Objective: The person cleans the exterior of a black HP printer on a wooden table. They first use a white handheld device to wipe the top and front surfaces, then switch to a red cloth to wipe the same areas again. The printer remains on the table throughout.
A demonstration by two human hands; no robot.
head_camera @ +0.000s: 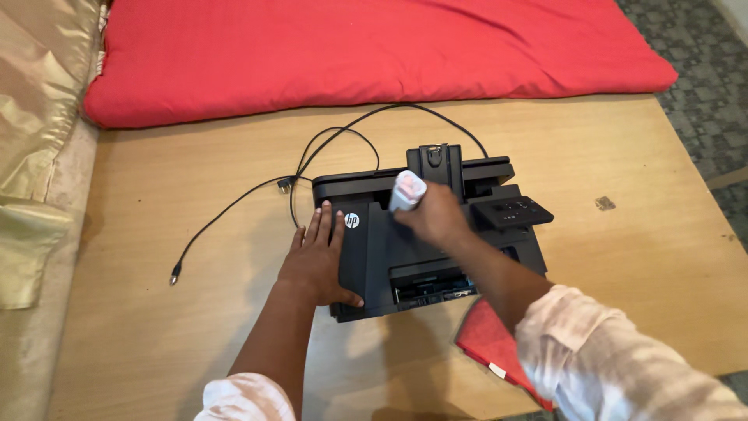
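- Wooden board (156, 327) fills most of my view as the work surface, pale brown, with the black printer (425, 242) sitting near its middle; I place everything else against that printer.
- Nearest to me, just in front of the printer's right corner, a red cloth (491, 339) lies on the board, partly under my right sleeve.
- My left hand (315, 261) rests flat on the printer's left side, fingers spread apart and pointing away from me, the thumb hooked along the front left edge. It grips nothing; it only presses down.
- My right hand (436, 218) is over the printer's top, fingers closed around a small white bottle (407, 189) whose pale cap end sticks up towards the printer's rear.
- On the printer's front I see an open slot, and on its right side a tilted control panel (513, 210).
- At the printer's back a black tray support (435, 162) stands upright.
- Left of and behind the printer, a black cable (234, 210) loops over the board, its loose plug end lying well off to the left.
- Beyond the printer, a red cushion (374, 54) stretches along the board's far edge.
- Far left of the printer, a golden fabric (35, 140) covers the side.
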